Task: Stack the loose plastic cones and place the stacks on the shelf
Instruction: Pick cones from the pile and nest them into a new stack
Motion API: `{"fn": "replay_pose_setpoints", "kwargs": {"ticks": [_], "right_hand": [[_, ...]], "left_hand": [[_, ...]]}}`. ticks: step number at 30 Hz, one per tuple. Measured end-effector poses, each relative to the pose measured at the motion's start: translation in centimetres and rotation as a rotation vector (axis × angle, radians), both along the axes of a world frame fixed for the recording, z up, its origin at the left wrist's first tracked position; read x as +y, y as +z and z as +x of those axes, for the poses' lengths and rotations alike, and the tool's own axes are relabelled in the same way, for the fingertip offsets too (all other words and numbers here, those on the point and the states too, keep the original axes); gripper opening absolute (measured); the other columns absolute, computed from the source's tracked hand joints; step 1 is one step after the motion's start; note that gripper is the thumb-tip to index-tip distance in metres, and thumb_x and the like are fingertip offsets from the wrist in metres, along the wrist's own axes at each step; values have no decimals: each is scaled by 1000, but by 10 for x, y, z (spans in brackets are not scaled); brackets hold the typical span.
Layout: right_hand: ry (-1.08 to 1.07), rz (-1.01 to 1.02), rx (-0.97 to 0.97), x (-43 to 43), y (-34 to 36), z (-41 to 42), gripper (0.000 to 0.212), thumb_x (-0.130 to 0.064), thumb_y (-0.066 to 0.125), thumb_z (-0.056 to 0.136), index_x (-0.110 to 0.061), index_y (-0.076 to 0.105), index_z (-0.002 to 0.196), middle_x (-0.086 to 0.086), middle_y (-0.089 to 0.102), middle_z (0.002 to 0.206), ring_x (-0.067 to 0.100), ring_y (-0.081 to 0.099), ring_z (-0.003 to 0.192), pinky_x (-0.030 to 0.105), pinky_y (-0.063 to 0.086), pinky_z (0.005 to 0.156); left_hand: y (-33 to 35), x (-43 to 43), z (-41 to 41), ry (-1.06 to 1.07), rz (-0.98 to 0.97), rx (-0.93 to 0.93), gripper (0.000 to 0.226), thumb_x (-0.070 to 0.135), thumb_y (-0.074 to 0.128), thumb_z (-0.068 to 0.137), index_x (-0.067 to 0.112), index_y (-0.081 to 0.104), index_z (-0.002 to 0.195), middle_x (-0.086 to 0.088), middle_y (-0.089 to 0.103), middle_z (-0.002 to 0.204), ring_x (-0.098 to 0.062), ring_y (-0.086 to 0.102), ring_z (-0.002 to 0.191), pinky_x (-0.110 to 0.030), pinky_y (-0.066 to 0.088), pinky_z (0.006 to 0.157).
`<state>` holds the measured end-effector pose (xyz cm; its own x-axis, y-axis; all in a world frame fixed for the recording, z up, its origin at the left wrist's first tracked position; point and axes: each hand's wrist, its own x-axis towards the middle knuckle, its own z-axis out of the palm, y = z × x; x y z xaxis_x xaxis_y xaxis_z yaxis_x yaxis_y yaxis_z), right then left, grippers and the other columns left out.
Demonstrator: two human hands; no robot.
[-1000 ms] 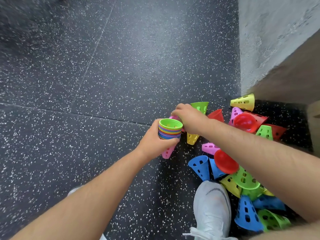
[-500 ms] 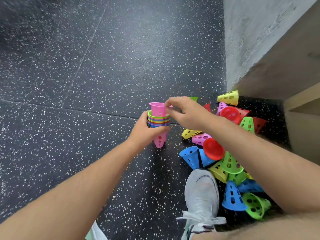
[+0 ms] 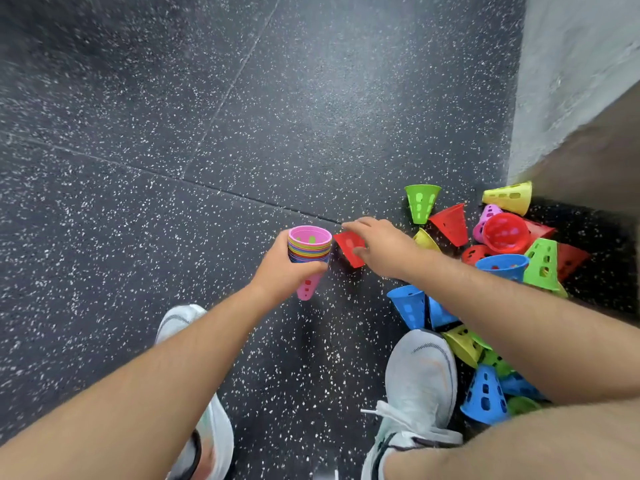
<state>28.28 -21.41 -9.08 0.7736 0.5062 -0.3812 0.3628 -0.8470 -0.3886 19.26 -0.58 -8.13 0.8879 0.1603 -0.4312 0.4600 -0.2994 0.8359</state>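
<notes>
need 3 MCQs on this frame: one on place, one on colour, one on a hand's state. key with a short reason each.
1. Where does the pile of loose cones lie?
A. on a shelf
B. in a box
C. on the floor beside the right shoe

2. What colour is the top cone of the stack in the left hand?
A. pink
B. blue
C. yellow

3. What is the right hand doing?
A. resting flat on the floor
B. pinching a red cone
C. hanging empty

Key:
1 C: the cones lie scattered on the speckled floor by the shoe, near the wall.
2 A: a pink rim sits uppermost on the stack.
3 B: thumb and fingers close on the red cone, right beside the stack.
</notes>
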Motion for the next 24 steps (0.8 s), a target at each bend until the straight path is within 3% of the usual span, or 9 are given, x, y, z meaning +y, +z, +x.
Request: {"fn": "replay_pose_setpoints", "kwargs": {"ticks": [5, 12, 14, 18, 21, 24], "right_hand": [[-141, 49, -17, -15, -10, 0, 17, -25, 54, 101, -23, 57, 117, 6, 53, 117, 27, 56, 104, 40, 48, 89], [-291, 550, -207, -34, 47, 12, 12, -12, 56, 99, -11, 64, 108, -2, 58, 98, 8, 48, 88, 24, 38, 77], [-239, 561, -210, -35, 55, 11, 12, -14, 58, 98, -12, 65, 108, -3, 60, 99, 3, 47, 88, 19, 37, 77], [-72, 486, -161, -43, 54, 5, 17, -27, 64, 94, -21, 66, 110, -4, 68, 100, 10, 58, 93, 29, 46, 87], [-163, 458, -1, -53, 49, 0, 34, -36, 63, 95, -28, 54, 126, -10, 66, 110, 5, 59, 97, 20, 44, 86], [-335, 553, -113, -64, 37, 14, 41, -28, 62, 96, -24, 51, 135, -6, 55, 128, 5, 59, 105, 23, 47, 92]], "left_hand": [[-5, -8, -9, -20, 15, 25, 73, 21, 92, 68, 23, 53, 129, 7, 69, 114, -9, 68, 104, -29, 53, 94], [-3, -32, 7, -108, 14, 15, 69, 18, 92, 70, 25, 55, 128, 9, 70, 114, -4, 68, 100, -21, 52, 85], [-2, -42, 16, -129, -5, 4, 69, 16, 91, 71, 26, 55, 128, 9, 71, 112, -4, 70, 97, -18, 52, 81], [2, -62, 38, -181, -36, -31, 71, 12, 89, 72, 22, 50, 131, 8, 69, 110, -9, 69, 94, -11, 52, 75], [-1, -73, 56, -232, -11, -48, 93, 36, 89, 61, 32, 40, 140, 14, 68, 116, -10, 69, 105, -33, 55, 96], [-3, -80, 70, -265, -2, -43, 104, 39, 89, 59, 40, 32, 146, 18, 65, 120, -8, 68, 110, -42, 50, 106]]}}
